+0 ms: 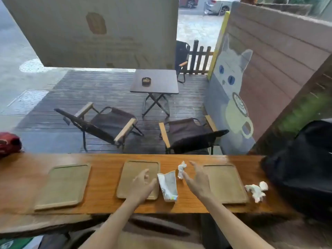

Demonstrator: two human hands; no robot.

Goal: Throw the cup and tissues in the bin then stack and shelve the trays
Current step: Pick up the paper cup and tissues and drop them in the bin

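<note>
Three wooden trays lie in a row on the wooden counter (107, 207): a left tray (63, 186), a middle tray (133, 169) and a right tray (227, 184). A crushed white paper cup (168, 186) lies on its side between the middle and right trays. A crumpled tissue (181, 169) sits just behind it, and another tissue (256, 191) lies beside the right tray. My left hand (142, 186) hovers open over the middle tray, its thumb near the cup. My right hand (197, 180) is open to the right of the cup, close to the small tissue.
A black bag (301, 169) rests on the counter's right end and a red object (9, 143) at its left end. Beyond the counter, the deck holds two folding chairs (107, 123) and a small table (156, 81). No bin or shelf is in view.
</note>
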